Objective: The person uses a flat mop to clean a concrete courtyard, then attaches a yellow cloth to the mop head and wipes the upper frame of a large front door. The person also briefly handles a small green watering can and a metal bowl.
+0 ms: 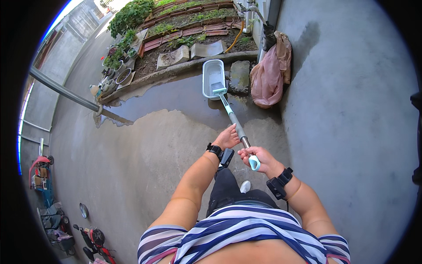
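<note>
A flat squeeze mop with a grey-sleeved handle (236, 124) slants up from my hands to a long white bucket (204, 77). Its mop head (219, 88) rests inside the bucket's near end, over a ribbed surface. My right hand (260, 159) is closed round the metal pole near its light-blue end loop (254, 163). Against the left side of the grey sleeve lies my left hand (227, 137), thumb up; whether its fingers grip the pole from below is unclear. Each wrist wears a black strapped device.
The bucket stands in a shallow puddle (158, 95), next to a concrete block (239, 76) and a pinkish sack (268, 79). A grey wall (346, 115) rises at right. Behind lies a garden bed (184, 33); potted plants (115, 66) and a metal post (66, 87) stand left.
</note>
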`<state>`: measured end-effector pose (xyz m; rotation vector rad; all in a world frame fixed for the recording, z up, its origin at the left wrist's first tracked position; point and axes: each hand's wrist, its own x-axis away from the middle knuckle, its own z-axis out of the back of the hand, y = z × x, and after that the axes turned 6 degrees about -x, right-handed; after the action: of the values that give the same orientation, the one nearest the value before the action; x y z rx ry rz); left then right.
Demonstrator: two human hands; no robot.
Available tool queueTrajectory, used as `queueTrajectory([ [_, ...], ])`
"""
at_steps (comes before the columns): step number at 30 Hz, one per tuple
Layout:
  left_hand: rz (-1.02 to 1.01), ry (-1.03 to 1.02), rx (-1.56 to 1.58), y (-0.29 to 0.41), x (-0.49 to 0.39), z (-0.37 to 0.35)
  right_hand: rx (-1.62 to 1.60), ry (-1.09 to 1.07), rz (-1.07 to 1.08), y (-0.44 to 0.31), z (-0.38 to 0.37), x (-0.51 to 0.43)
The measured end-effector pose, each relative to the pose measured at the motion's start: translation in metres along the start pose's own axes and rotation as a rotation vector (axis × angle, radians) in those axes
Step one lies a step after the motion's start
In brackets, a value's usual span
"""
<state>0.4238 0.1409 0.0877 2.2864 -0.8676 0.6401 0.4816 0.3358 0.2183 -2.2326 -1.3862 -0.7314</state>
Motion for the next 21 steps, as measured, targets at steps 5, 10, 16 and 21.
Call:
queueTrajectory([
  [5,0.011,0.08,0.151,0.012,-0.061,0.012,-0.017,0.111,0.002,-0.012,-0.012,0.003],
  [10,0.045,0.166,0.269,0.055,-0.091,0.0,0.075,0.183,0.047,-0.029,-0.069,0.001],
  [16,0.127,0.184,0.232,0.106,-0.08,-0.02,0.117,0.35,0.031,-0.052,-0.131,-0.008],
  [21,0.134,0.109,0.341,0.125,-0.076,-0.014,0.146,0.376,-0.012,-0.052,-0.146,-0.022],
])
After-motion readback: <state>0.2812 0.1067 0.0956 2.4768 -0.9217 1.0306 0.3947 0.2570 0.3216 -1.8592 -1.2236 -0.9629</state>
